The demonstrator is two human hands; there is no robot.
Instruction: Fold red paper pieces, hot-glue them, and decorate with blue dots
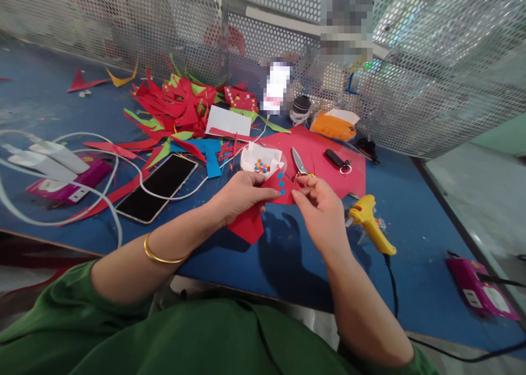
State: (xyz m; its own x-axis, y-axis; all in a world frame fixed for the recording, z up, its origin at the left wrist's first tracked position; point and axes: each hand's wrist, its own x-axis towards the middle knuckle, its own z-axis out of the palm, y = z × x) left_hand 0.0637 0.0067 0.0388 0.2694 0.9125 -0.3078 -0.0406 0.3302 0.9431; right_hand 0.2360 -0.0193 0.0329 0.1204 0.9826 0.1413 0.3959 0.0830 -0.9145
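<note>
A red paper piece [249, 225] with several small blue squares on its upper part is held above the blue table. My left hand [243, 195] grips it from the left, thumb on top near the squares. At its right edge, the fingers of my right hand [319, 208] pinch the paper. Just behind the hands sits a white-lined bowl [250, 157] with small coloured squares inside. Scissors [301, 163] with open blades lie on a large red sheet [354, 169] behind my right hand.
A yellow glue gun [375, 226] lies to the right, its black cord trailing forward. On the left are a dark phone [160, 187], white cables and a purple power strip [74, 180]. Red and green paper scraps [176, 103] are heaped behind, before a perforated metal screen [123, 29].
</note>
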